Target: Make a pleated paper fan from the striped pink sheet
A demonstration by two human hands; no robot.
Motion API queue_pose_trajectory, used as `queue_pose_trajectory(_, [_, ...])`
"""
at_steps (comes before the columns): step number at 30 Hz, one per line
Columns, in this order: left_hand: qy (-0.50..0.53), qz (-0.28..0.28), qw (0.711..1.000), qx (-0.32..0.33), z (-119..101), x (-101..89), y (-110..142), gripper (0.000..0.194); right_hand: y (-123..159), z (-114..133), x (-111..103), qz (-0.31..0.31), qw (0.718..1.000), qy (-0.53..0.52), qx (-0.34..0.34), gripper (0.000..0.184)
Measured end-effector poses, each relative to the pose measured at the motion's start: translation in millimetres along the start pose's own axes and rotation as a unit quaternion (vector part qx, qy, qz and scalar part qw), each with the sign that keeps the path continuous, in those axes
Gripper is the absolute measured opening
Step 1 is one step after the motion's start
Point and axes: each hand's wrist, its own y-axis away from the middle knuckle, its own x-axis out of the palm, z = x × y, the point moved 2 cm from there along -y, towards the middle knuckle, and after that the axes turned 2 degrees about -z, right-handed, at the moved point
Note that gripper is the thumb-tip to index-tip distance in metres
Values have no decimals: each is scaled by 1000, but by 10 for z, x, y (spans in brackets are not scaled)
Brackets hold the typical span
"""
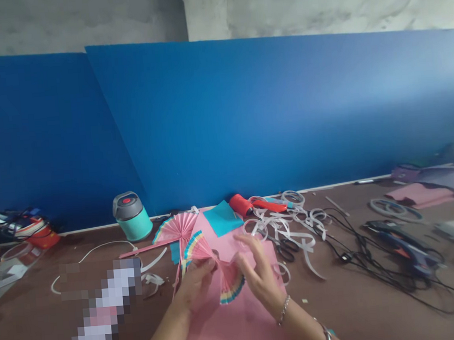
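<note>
A pleated pink paper fan [231, 280] with a blue, cream and pink striped edge is spread between my hands. My left hand [196, 283] is closed on its left part, the thumb near the folded middle. My right hand [262, 274] is at the fan's right side, fingers apart, thumb and a fingertip close to the pleats; whether they touch is hard to see. Just behind lies another pleated pink fan [178, 227] with a pink paper stick [149, 248]. Beneath my hands is a pink sheet [231, 327], with a blue paper square [223, 218] on its far end.
A teal jar with grey lid [133, 219] stands at the back left. Behind my right hand are a red thread spool [241, 204], tangled white strips [286, 223] and black scissors [286, 250]. Glue guns [408, 250] with black cables lie right. A blue partition [247, 121] rises behind.
</note>
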Motion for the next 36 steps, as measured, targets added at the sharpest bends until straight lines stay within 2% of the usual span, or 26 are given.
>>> queue_pose_trajectory(2, [27,26,999,-4,-1,-22,-12,32,-35,-96,-44,-67,996,-12,58,21])
queue_pose_trajectory(3, [40,45,998,-9,-1,-31,-15,32,-56,-142,-52,-79,993,-15,83,20])
queue_pose_trajectory(7, [72,102,992,-13,-5,-53,-9,35,-119,-249,-34,-82,976,-119,164,24])
queue_pose_trajectory(10, [86,129,988,-9,0,-65,-8,34,-118,-252,-8,-84,955,-178,221,39])
queue_pose_trajectory(14, [99,147,984,-13,14,-93,-24,29,-106,-233,33,-35,955,-171,239,30])
queue_pose_trajectory(19, [111,166,979,-34,36,-136,-43,28,-90,-269,80,41,939,-229,255,37])
queue_pose_trajectory(22, [120,168,977,-49,67,-169,-54,24,-75,-281,90,116,909,-285,280,40])
queue_pose_trajectory(25, [129,161,977,-59,93,-197,-66,22,-68,-261,77,183,875,-338,295,33])
queue_pose_trajectory(29, [135,149,978,-59,80,-200,-66,21,-65,-223,73,264,836,-402,266,24])
queue_pose_trajectory(32, [136,136,979,-60,59,-192,-59,20,-65,-246,78,274,840,-410,227,21])
queue_pose_trajectory(36, [136,113,981,-75,60,-200,-55,20,-66,-281,66,271,849,-396,223,16])
